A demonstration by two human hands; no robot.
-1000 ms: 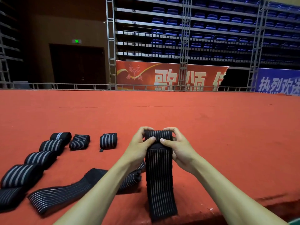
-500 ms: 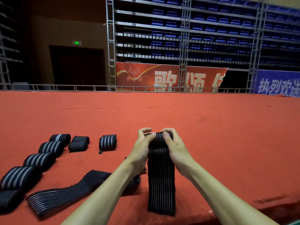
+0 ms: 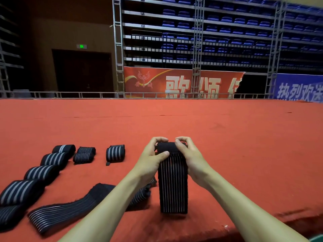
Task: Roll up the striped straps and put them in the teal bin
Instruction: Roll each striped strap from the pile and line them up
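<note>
Now a thicker roll, shorter flat strap (image 3: 173, 186), left hand (image 3: 152, 161) and right hand (image 3: 192, 158) both gripping it.

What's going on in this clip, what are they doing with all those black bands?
A person is rolling a striped strap on the red carpet. The left hand and right hand pinch the roll at its far end; the rest lies flat. Several rolled straps sit to the left, and another unrolled strap lies beside them.

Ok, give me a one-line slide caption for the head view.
Both hands, left hand and right hand, roll a striped strap on the red surface, rolled straps alongside.
</note>
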